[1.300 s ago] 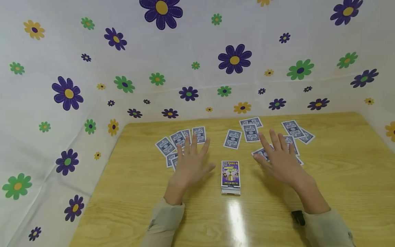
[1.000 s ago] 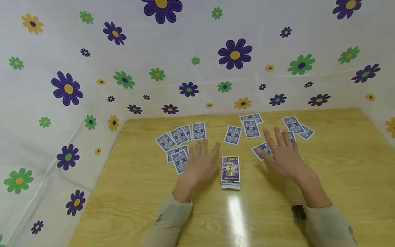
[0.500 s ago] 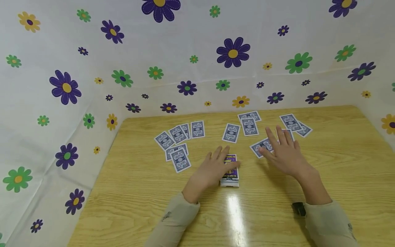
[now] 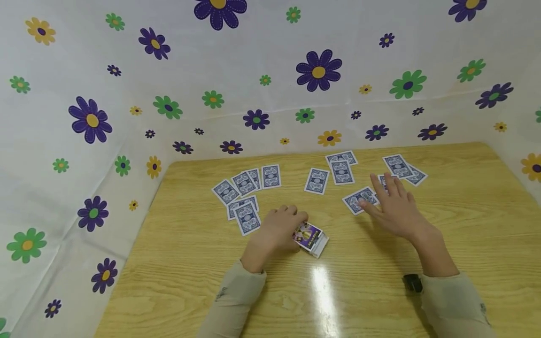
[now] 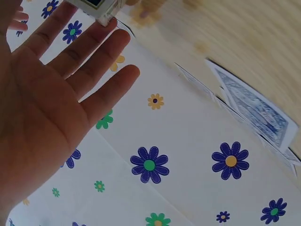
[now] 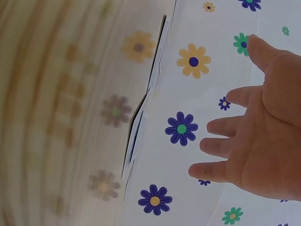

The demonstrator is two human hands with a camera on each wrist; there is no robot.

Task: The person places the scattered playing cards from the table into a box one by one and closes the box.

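Observation:
My left hand [image 4: 276, 230] grips a purple and yellow playing card box [image 4: 310, 237] by its far left part, and the box sits turned at an angle. Its white lower end points toward me. In the left wrist view, the box [image 5: 99, 10] shows at the top edge by the fingertips [image 5: 109, 26]. My right hand [image 4: 397, 213] holds nothing and hovers over face-down cards on the right, its fingers spread. One blue-backed card [image 4: 359, 201] lies by its thumb; another [image 4: 385, 181] is partly hidden behind the fingers.
Several face-down cards [image 4: 247, 218] lie in a loose group at left. Further back are a single card [image 4: 316, 181], an overlapping pair [image 4: 342, 172] and another pair [image 4: 398, 166]. A flowered white cloth [image 4: 270, 108] walls the wooden table [image 4: 190, 263]. A small black object [image 4: 413, 283] shows beside the right sleeve.
My left hand has moved from the left cards to the card box, taken hold of it and turned it askew, drawing it slightly left. My right hand has shifted only a little.

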